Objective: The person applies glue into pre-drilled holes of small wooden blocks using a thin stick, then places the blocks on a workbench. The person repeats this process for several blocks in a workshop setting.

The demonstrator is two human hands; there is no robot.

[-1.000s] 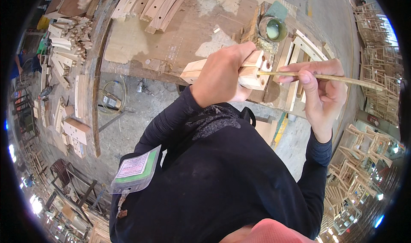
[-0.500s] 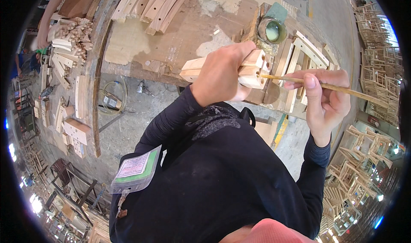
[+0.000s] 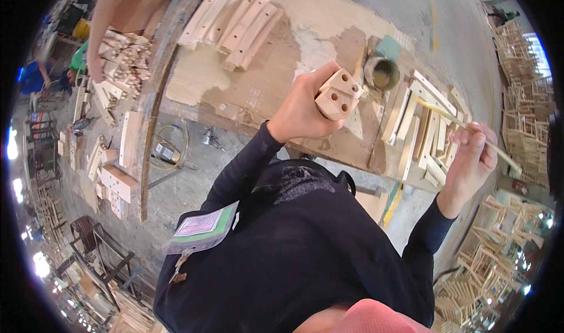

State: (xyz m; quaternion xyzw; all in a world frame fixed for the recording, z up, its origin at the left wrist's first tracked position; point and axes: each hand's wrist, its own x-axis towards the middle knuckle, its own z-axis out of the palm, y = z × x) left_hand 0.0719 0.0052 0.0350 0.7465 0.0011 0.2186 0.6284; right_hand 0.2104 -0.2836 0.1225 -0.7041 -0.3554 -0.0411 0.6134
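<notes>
My left hand (image 3: 302, 110) is closed around two pale wooden pieces (image 3: 336, 105) held side by side. Their end faces, each with drilled round holes, point up toward me. Farther right, my right hand (image 3: 470, 160) pinches a thin yellowish stick (image 3: 449, 118), its tip apart from the held pieces and over the wood lying on the bench. Just beyond the left hand stands a round pot (image 3: 382, 73) with pale residue inside and a green flap at its rim.
The stained workbench (image 3: 258, 101) carries a row of curved wooden slats (image 3: 235, 24) at the far left. Several loose wooden bars (image 3: 408, 148) lie at its right. Another person's arm (image 3: 103, 24) reaches over a pile of wood offcuts (image 3: 126, 57). Stacked chair frames (image 3: 520, 92) line the right.
My right hand has drawn the stick away to the right from the hole in the wooden pieces. My left hand has tilted the pieces so their drilled ends face up more.
</notes>
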